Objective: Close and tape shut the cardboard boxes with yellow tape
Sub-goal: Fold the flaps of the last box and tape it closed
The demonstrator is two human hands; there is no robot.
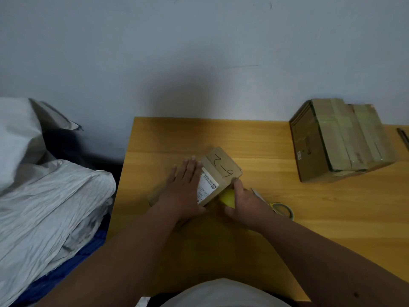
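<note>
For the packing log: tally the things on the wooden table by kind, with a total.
Cardboard boxes: 2, the small box under both hands and the large box at the far right.
Tape rolls: 1, the tape roll.
Yellow tape strip: 1, gripped by the right hand.
Dark tool at the right edge: 1.
Total: 5.

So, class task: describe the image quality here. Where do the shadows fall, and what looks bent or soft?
Head view: dim, bluish light; a broad soft shadow sits on the wall above the small box. Wide-angle distortion curves the wooden table edges. The label print is too soft to read, and the yellow tape in the right hand looks slightly smeared.
</note>
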